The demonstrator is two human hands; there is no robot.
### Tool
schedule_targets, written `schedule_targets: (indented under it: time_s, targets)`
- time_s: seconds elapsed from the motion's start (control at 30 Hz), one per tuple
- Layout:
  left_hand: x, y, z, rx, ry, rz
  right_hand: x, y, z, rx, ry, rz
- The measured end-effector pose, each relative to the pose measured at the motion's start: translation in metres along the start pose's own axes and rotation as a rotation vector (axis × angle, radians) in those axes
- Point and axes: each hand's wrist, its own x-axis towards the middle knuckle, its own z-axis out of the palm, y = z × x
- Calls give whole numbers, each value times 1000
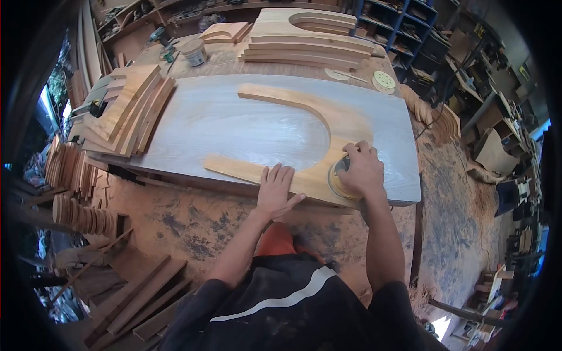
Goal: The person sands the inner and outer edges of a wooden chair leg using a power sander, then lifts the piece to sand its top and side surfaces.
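Observation:
A U-shaped wooden panel lies flat on the pale grey worktop, its two arms pointing left. My left hand rests on the panel's near arm, fingers stretched out and thumb apart, holding nothing. Wrapped over the top of a round orbital sander, my right hand holds it on the near right part of the panel. My palm and fingers hide much of the sander's body. The sander's pad sits against the wood close to the worktop's front edge.
Stacked boards stand at the worktop's left end. Behind lie more curved panels, a tub, a drill and a perforated sanding disc. Planks lean at lower left; sawdust covers the floor.

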Motion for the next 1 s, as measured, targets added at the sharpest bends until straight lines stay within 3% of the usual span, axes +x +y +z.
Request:
schedule_targets:
  time_s: [0.5, 0.87, 1.0]
  targets:
    - [7, -2, 4, 47, 56, 14, 4, -18, 15, 11, 25, -44]
    - [5, -4, 14, 101, 109, 50, 3, 12, 15, 19, 138, -50]
    - [6, -2, 12, 99, 109, 61, 2, 24, 9, -8, 78, 23]
